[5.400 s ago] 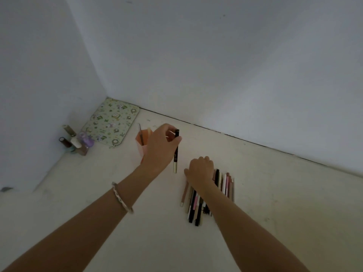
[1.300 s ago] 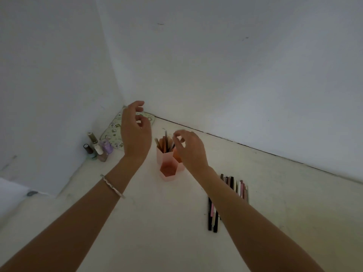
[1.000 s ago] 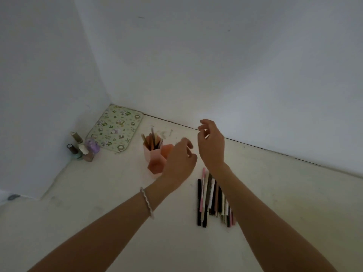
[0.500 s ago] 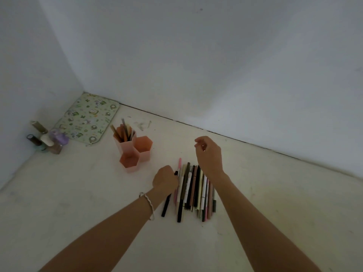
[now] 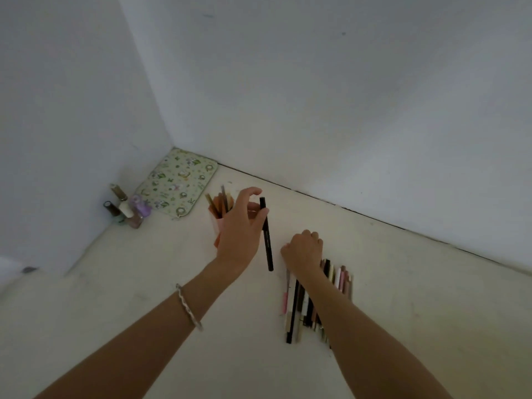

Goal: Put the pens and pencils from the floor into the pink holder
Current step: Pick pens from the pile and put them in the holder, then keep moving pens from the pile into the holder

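1. My left hand (image 5: 240,228) pinches a black pen (image 5: 267,237) near its upper end, between thumb and fingers. The pen hangs nearly upright, clear of the floor.
2. Half a second ago this hand lay low at the left edge of the pile (image 5: 313,300). It has since lifted that pen to just beside the pink holder (image 5: 216,226), where several pencils already stand.
3. My right hand (image 5: 303,249) has come down onto the pile's far end, fingers curled. I cannot tell whether it grips anything.
4. Judgement: one more pen is about to go in, and many remain on the floor.
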`<state>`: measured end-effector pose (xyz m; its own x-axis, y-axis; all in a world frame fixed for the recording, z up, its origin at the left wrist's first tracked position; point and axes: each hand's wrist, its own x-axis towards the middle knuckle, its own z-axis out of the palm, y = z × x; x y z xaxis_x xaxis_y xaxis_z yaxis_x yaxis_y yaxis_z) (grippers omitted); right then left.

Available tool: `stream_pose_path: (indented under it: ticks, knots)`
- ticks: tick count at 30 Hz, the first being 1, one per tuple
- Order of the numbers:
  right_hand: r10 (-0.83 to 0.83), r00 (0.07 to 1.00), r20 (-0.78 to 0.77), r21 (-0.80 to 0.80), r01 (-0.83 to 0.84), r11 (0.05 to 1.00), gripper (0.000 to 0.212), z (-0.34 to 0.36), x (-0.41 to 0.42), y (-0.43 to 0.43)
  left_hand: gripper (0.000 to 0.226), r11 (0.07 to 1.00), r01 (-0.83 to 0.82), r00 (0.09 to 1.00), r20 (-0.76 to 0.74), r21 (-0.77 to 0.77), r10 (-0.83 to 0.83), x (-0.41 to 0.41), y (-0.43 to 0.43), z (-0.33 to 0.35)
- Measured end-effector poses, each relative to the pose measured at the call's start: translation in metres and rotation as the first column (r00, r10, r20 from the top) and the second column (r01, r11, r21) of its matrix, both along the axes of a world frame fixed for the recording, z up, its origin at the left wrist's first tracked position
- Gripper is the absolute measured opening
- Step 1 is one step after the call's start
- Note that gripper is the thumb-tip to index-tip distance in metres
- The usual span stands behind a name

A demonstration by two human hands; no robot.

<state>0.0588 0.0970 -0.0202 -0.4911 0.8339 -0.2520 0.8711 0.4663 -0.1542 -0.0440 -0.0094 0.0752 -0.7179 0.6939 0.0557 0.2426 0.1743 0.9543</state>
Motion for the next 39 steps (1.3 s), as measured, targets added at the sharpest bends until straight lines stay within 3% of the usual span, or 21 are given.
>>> stream_pose_path:
  ticks: [2,5,8,10,12,15,17,19,22,26,28,31,33,35,36,39]
  knots:
    - [-0.150,0.970,-0.189,-0.164,0.120,0.979,0.027,0.009,-0.006,0.003,0.025,0.997,-0.022,0.999,0.026,0.070,0.020,-0.004,-0.004,0.006]
    - [-0.443,0.750,-0.492,-0.449,0.218,0.867,0.015,0.033,-0.011,0.014,0.022,0.970,-0.163,0.983,-0.050,0.181,0.174,-0.023,-0.009,0.022]
    - [-0.490,0.540,-0.684,-0.424,0.252,0.870,0.008,0.063,-0.011,0.030,0.022,0.892,-0.327,0.928,-0.071,0.314,0.365,-0.055,-0.011,0.039]
    - [-0.458,0.392,-0.798,-0.376,0.270,0.886,0.004,0.081,-0.012,0.035,0.022,0.852,-0.371,0.895,-0.102,0.371,0.434,-0.075,-0.012,0.044]
    - [-0.403,0.301,-0.865,-0.324,0.280,0.904,0.009,0.096,-0.014,0.035,0.021,0.855,-0.371,0.875,-0.174,0.362,0.453,-0.087,-0.014,0.043]
    - [-0.341,0.212,-0.916,-0.275,0.290,0.917,0.010,0.114,-0.021,0.029,0.021,0.907,-0.315,0.876,-0.282,0.280,0.391,-0.091,-0.015,0.025]
    - [-0.312,0.163,-0.936,-0.264,0.263,0.928,0.009,0.123,-0.028,0.022,0.019,0.955,-0.245,0.891,-0.348,0.168,0.290,-0.088,-0.020,0.006]
    - [-0.280,0.125,-0.952,-0.249,0.218,0.944,0.009,0.129,-0.036,0.012,0.016,0.984,-0.177,0.850,-0.501,0.020,0.164,-0.087,-0.025,-0.013]
    - [-0.238,0.112,-0.965,-0.220,0.154,0.963,0.009,0.135,-0.052,-0.004,0.017,0.978,-0.178,0.744,-0.665,-0.107,0.062,-0.091,-0.034,-0.027]
    - [-0.132,0.143,-0.981,-0.123,0.069,0.990,0.011,0.131,-0.074,-0.027,0.027,0.970,-0.242,0.754,-0.628,0.004,0.190,-0.101,-0.045,-0.020]
    - [-0.039,0.256,-0.966,-0.034,0.023,0.999,0.011,0.120,-0.079,-0.036,0.029,0.969,-0.243,0.792,-0.568,0.046,0.225,-0.103,-0.046,-0.011]
    - [0.078,0.513,-0.855,0.037,-0.090,0.995,0.007,0.096,-0.082,-0.047,0.030,0.970,-0.217,0.832,-0.498,0.113,0.244,-0.099,-0.044,0.001]
    - [0.210,0.598,-0.773,0.135,-0.168,0.976,0.010,0.084,-0.080,-0.055,0.029,0.969,-0.212,0.847,-0.471,0.127,0.247,-0.089,-0.040,0.009]
    - [0.322,0.594,-0.737,0.292,-0.151,0.945,0.016,0.076,-0.072,-0.055,0.027,0.973,-0.188,0.861,-0.454,0.132,0.228,-0.072,-0.036,0.014]
    - [0.301,0.581,-0.756,0.301,-0.099,0.948,0.020,0.077,-0.067,-0.051,0.026,0.980,-0.154,0.874,-0.445,0.122,0.193,-0.062,-0.033,0.016]
    - [0.078,0.517,-0.853,0.150,0.099,0.984,0.032,0.087,-0.044,-0.029,0.025,0.991,0.076,0.911,-0.396,-0.108,-0.113,-0.017,-0.019,0.006]
